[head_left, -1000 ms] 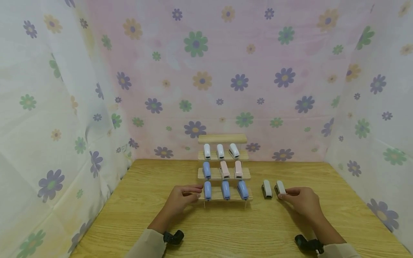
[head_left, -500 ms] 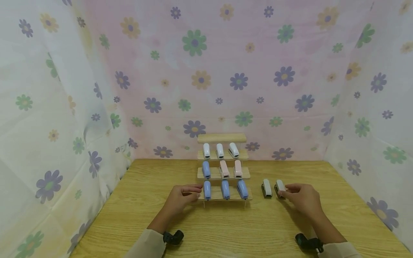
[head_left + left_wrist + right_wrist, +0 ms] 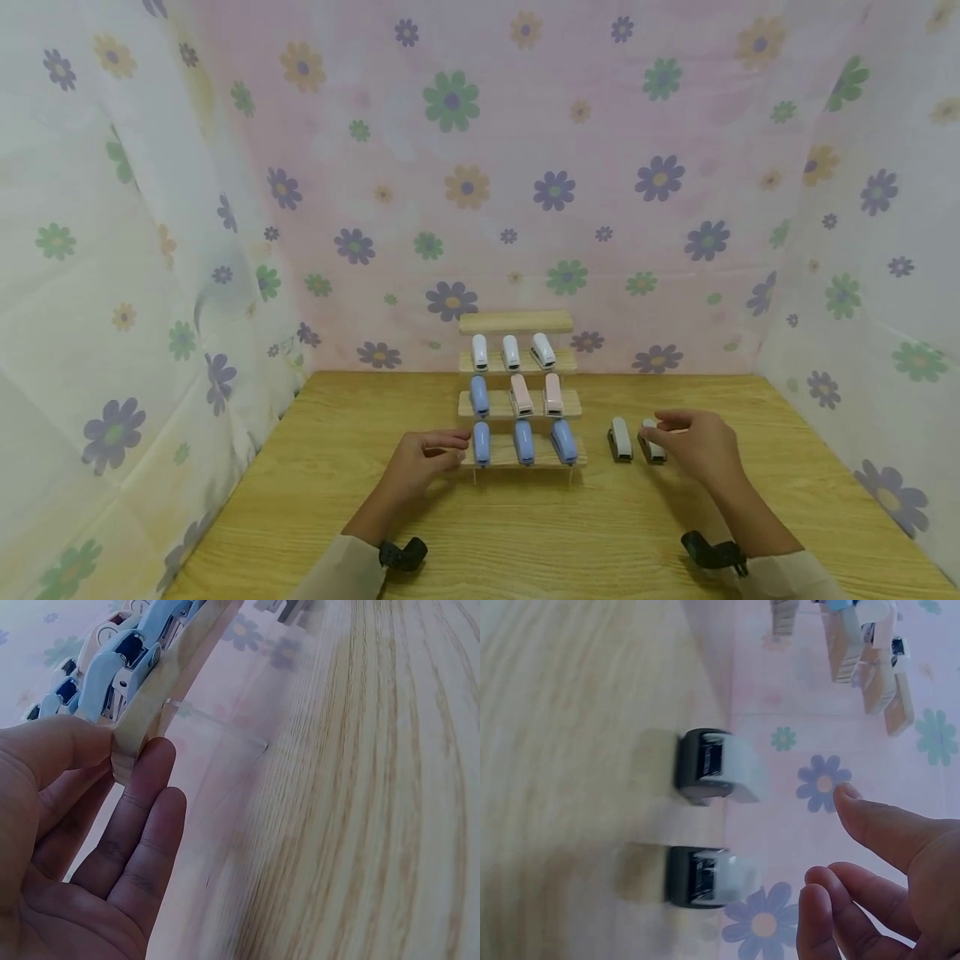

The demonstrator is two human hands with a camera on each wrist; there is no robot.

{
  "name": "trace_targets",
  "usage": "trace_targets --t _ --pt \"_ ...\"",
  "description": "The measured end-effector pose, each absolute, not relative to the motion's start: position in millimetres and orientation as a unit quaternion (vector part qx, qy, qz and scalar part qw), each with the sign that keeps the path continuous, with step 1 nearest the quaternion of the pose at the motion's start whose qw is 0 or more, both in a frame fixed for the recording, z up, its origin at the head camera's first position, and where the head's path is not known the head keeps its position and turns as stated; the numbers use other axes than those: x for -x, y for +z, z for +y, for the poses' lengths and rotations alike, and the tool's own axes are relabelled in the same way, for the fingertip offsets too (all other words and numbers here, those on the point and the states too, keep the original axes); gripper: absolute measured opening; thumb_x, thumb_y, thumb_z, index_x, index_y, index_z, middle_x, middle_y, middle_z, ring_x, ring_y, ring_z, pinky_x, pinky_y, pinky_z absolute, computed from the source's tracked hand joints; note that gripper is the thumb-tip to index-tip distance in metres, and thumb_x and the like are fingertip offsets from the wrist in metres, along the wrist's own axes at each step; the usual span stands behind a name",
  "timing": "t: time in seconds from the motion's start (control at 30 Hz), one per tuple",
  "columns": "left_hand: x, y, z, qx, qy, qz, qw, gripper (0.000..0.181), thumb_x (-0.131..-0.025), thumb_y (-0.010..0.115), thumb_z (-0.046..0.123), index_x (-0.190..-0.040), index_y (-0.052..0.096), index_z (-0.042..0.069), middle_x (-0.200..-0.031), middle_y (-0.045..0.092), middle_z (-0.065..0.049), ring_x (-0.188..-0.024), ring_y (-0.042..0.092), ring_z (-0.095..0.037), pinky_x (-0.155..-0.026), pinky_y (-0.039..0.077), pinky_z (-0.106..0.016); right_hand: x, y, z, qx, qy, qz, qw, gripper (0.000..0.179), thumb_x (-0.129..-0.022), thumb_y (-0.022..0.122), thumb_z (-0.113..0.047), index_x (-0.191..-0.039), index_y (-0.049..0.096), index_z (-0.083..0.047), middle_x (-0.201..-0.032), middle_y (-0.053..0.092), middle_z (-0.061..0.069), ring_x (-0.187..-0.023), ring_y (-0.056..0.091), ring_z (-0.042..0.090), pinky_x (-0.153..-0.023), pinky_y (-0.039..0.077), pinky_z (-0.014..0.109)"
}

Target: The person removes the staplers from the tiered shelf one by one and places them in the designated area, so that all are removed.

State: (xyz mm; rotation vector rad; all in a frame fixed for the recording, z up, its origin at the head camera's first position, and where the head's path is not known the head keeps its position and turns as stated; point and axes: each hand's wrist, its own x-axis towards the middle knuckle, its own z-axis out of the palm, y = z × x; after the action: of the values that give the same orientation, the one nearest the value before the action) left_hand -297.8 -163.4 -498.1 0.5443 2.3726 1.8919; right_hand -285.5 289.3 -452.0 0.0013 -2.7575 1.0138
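As I watch, my left hand (image 3: 425, 461) pinches the bottom shelf (image 3: 504, 454). My right hand (image 3: 701, 447) — fingers parted — hovers beside the rightmost stapler (image 3: 655, 452).

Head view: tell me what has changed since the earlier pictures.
The right hand let go of the rightmost stapler and lifted off it. That stapler and its neighbour stayed put; the left hand still grips the rack.
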Motion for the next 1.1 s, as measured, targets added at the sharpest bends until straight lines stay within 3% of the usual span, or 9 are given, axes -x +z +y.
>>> trace_targets --t 0.27,0.7,1.1 --pt "298 -497 -163 -0.171 0.612 0.772 0.031 0.016 -0.097 0.074 0.015 -0.111 0.081 0.009 -0.136 0.07 -0.006 -0.122 0.068 -0.026 -0.086 0.063 -0.028 295 -433 274 -0.026 0.329 -0.933 0.146 0.068 -0.089 0.074 -0.06 -0.13 0.072 -0.006 -0.111 0.078 0.013 -0.097 0.073 0.033 -0.062 0.057 0.033" --pt "294 -497 -162 -0.173 0.622 0.763 0.025 0.018 -0.096 0.074 0.01 -0.112 0.079 0.001 -0.136 0.068 -0.016 -0.117 0.07 -0.03 -0.085 0.063 -0.027 305 -404 243 -0.04 0.361 -0.917 0.166 0.053 -0.092 0.078 -0.046 -0.127 0.074 -0.008 -0.109 0.077 0.013 -0.1 0.074 0.036 -0.061 0.059 0.03" --pt "293 -496 -163 -0.172 0.631 0.756 0.034 0.019 -0.097 0.073 0.011 -0.113 0.079 0.001 -0.137 0.068 -0.015 -0.113 0.072 -0.024 -0.085 0.063 -0.031 318 -392 216 -0.05 0.393 -0.904 0.16 0.056 -0.091 0.078 -0.052 -0.128 0.074 -0.01 -0.114 0.077 0.015 -0.102 0.072 0.034 -0.069 0.062 0.038"
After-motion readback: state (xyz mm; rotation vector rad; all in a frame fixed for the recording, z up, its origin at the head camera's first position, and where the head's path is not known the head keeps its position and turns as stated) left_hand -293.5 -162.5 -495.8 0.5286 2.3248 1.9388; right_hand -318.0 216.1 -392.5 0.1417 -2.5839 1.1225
